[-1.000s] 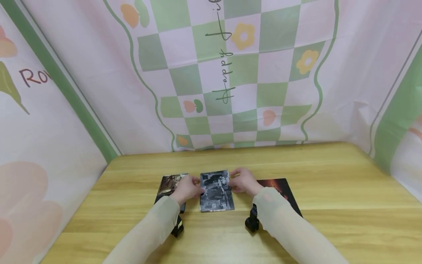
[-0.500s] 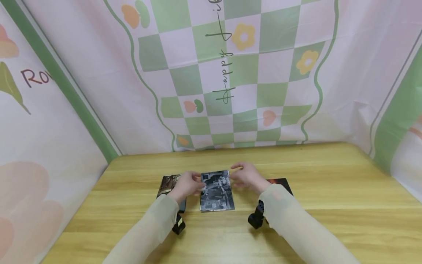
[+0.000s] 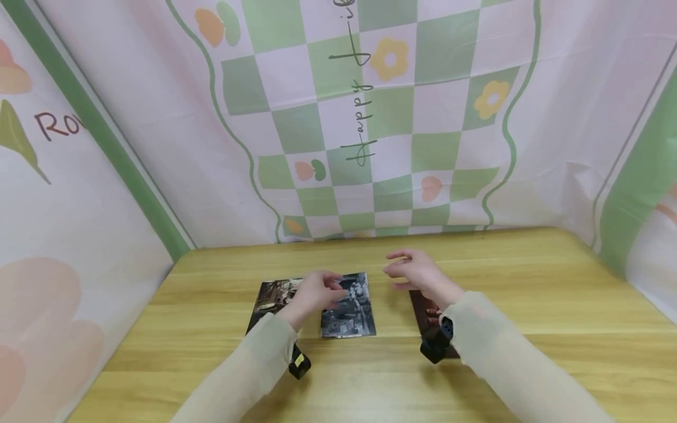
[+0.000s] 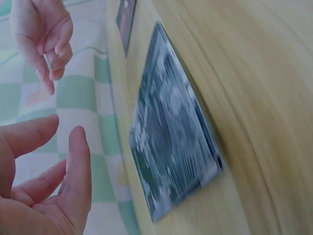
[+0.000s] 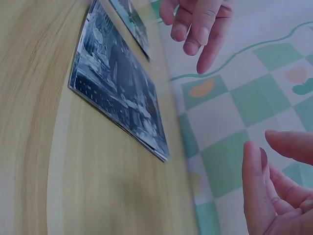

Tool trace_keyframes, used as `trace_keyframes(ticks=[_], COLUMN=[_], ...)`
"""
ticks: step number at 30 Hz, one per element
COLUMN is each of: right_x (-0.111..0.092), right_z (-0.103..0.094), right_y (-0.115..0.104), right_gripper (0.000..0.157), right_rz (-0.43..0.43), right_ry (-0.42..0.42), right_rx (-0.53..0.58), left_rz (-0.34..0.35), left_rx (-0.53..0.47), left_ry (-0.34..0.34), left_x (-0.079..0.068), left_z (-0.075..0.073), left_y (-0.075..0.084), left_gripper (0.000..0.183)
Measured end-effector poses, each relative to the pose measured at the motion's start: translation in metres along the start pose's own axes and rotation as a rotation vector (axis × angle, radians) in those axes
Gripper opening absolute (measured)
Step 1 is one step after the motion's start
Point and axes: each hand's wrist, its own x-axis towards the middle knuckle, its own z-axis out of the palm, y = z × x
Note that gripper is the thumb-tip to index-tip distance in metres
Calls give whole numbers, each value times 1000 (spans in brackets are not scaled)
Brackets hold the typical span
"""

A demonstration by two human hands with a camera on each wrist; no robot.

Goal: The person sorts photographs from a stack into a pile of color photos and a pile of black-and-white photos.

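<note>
A small stack of black-and-white picture cards (image 3: 351, 314) lies on the wooden table, its layered edges showing in the left wrist view (image 4: 171, 127). My left hand (image 3: 315, 292) is over the stack's left side in the head view, thumb and fingers apart with nothing between them. To the right of the stack, my right hand (image 3: 420, 276) hovers with its fingers loosely bent and holds nothing. Beneath the right wrist lies a dark reddish picture (image 3: 425, 314), partly hidden by the sleeve and wrist camera. A brownish picture (image 3: 271, 298) lies to the left, partly covered by my left hand and forearm.
The wooden table (image 3: 555, 294) reaches back to a hanging cloth (image 3: 391, 141) printed with green checks and flowers. More printed cloth (image 3: 79, 223) hangs along the left side. Black cameras (image 3: 436, 343) are strapped to both wrists.
Both hands have come away from the stack's side edges. The right hand has moved right and up, and the left has shifted right over the stack. The stack stays in place.
</note>
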Motion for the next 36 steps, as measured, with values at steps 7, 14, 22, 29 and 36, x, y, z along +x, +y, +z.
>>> trace_keyframes(ticks=[7,14,22,29,36], right_x=[-11,-18,-31,-40,-51], right_z=[-17,-31,-56,-79,-100], right_y=[7,21,44,56,63], right_gripper=[49,50,57,61,61], right_rz=[-27,-17,13,16,29], right_ry=[-4,-27,-30,-71,-83], right_rx=[19,52,37,7,-44], left_rz=[14,2,16,10,-14], left_rx=[-61,-135,-202,-232,-271], left_ry=[-32,-72,-114,-166,-208], left_x=[-2,-3,1,5,3], left_z=[15,32,58,73,86], left_y=[5,3,0,1,5], left_gripper=[41,39,39,41,42])
